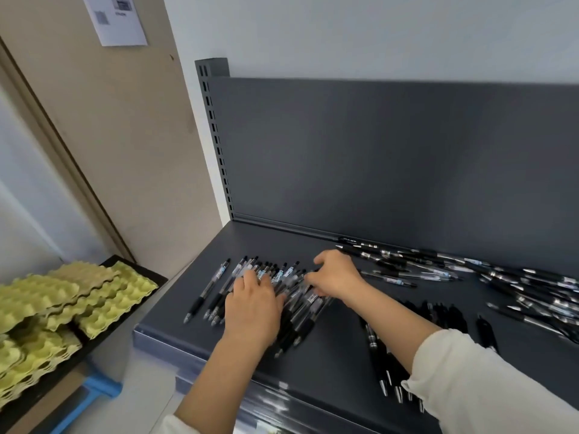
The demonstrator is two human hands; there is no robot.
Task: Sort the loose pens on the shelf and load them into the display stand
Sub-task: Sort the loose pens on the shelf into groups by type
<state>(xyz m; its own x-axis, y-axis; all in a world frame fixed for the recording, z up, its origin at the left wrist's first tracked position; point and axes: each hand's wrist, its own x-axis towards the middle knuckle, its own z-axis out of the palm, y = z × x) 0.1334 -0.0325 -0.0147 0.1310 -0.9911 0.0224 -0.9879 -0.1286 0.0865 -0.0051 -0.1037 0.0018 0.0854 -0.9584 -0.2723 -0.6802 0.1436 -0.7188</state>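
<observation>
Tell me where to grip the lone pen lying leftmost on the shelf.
Pinch the leftmost pen at its clear mid-barrel, coming from above and the left: it lies flat, apart from the row, with bare shelf on that side.

Dark grey shelf (329, 368), and it's busy: a neat row of clear pens (219, 288) under the left hand (253, 308) and just left of it, a loose tangle of pens (445, 267) sprawling right of the right hand (336, 277), black pens (376, 349) beside that forearm.
</observation>
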